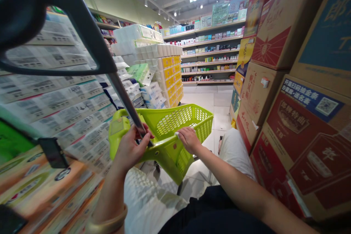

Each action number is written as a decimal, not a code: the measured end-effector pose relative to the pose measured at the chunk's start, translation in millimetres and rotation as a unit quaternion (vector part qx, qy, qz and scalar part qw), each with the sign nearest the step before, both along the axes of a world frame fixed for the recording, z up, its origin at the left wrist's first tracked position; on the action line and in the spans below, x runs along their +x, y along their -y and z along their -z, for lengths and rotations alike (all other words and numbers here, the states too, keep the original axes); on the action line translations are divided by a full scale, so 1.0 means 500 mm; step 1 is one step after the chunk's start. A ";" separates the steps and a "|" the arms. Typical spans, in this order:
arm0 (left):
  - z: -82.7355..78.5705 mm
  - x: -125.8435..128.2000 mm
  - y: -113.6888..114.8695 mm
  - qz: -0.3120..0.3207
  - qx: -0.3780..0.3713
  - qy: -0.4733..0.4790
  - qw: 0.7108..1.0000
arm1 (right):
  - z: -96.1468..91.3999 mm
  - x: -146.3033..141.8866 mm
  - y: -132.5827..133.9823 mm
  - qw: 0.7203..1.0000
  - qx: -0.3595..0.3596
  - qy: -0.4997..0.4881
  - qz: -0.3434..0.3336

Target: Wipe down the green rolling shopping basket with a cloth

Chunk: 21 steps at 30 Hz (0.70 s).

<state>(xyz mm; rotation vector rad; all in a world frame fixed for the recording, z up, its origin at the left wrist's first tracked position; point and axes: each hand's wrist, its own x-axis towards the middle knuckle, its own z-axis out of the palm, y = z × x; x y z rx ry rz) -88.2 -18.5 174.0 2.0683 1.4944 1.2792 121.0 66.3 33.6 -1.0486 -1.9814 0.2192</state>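
A lime-green rolling shopping basket (167,159) with perforated sides stands on the floor in front of my legs, and nothing shows in the part of its inside that I can see. My left hand (134,144) is closed around the lower end of its metal handle pole (120,95), close to the basket's rim. That pole slants up and left to a dark grey loop grip (105,56), large and near the camera. My right hand (189,139) lies over the basket's near rim with its fingers curled onto it.
Stacked white paper packs (63,91) line the left side, with orange packs (52,186) lower down. Yellow-and-white packs (171,76) rise behind the basket. Liquor cartons (309,128) form a wall on the right. Pale floor tiles (219,98) lead to shelves of small goods (211,49).
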 end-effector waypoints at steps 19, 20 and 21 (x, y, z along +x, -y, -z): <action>0.090 0.101 0.008 -0.081 0.174 -0.347 0.918 | -0.036 -0.091 0.045 0.998 0.024 -0.001 -0.058; 0.096 0.105 0.001 -0.098 0.150 -0.375 0.909 | -0.038 -0.092 0.044 0.997 0.024 0.006 -0.073; 0.100 0.107 -0.003 -0.115 0.134 -0.400 0.899 | -0.038 -0.088 0.042 0.996 0.024 0.012 -0.081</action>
